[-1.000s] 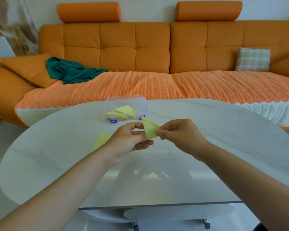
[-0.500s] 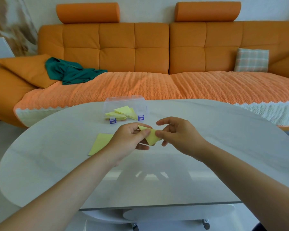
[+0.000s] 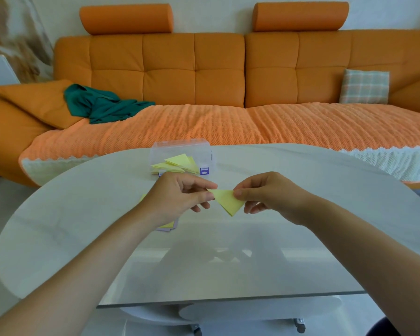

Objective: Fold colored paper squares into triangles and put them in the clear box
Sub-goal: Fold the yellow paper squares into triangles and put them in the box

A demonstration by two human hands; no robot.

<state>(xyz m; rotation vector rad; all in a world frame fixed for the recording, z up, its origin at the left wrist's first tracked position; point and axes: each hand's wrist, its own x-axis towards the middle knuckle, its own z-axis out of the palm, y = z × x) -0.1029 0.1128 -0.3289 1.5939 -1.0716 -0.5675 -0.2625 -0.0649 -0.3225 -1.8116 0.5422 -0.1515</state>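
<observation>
the yellow triangle (image 3: pixel 228 201) sits at frame centre, above the table (image 3: pixel 83 214). the left hand (image 3: pixel 177 200) pinches its left corner, the right hand (image 3: pixel 269 194) its right corner. sharpen the crease, keeping edges aligned, then transfer to the clear box (image 3: pixel 180 147) just above.

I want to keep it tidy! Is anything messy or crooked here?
Only small things. A green cloth lies crumpled on the sofa, left side. In the clear box the yellow triangles sit in a loose, uneven heap. The triangle pinched between the left hand and right hand looks neatly folded.
</observation>
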